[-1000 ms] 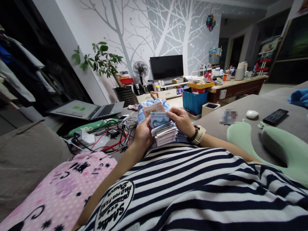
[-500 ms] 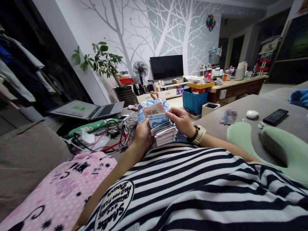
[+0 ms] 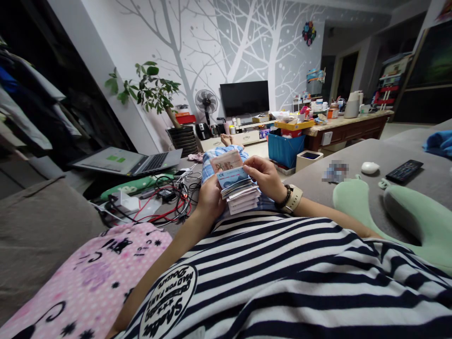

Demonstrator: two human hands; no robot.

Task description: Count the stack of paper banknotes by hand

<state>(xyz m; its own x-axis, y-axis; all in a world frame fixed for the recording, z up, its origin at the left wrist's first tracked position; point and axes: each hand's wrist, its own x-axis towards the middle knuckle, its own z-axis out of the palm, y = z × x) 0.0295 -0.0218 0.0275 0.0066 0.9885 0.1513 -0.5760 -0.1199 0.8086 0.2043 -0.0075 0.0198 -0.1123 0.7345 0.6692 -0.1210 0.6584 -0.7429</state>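
Over my lap, my left hand (image 3: 211, 197) is closed around the left side of a stack of banknotes (image 3: 243, 197). The lower notes fan out toward me in uneven layers. At the top of the stack a blue banknote (image 3: 231, 176) is bent, its upper right corner pinched between the thumb and fingers of my right hand (image 3: 263, 175). Behind it stands a reddish banknote (image 3: 226, 161). My left fingers are mostly hidden behind the notes. A watch with a pale strap (image 3: 294, 197) and a dark bracelet are on my right wrist.
Left of me are a laptop (image 3: 123, 162), tangled cables (image 3: 183, 193) and a pink blanket (image 3: 106, 268). To the right lie a green neck pillow (image 3: 399, 212), a white mouse-like object (image 3: 370, 167) and a remote control (image 3: 404, 171). Farther off are a blue bin (image 3: 286, 148) and a cluttered table (image 3: 374, 117).
The blue banknote has bent down and toward me under my right fingers, showing more of the reddish note behind. My left hand stays about where it was.
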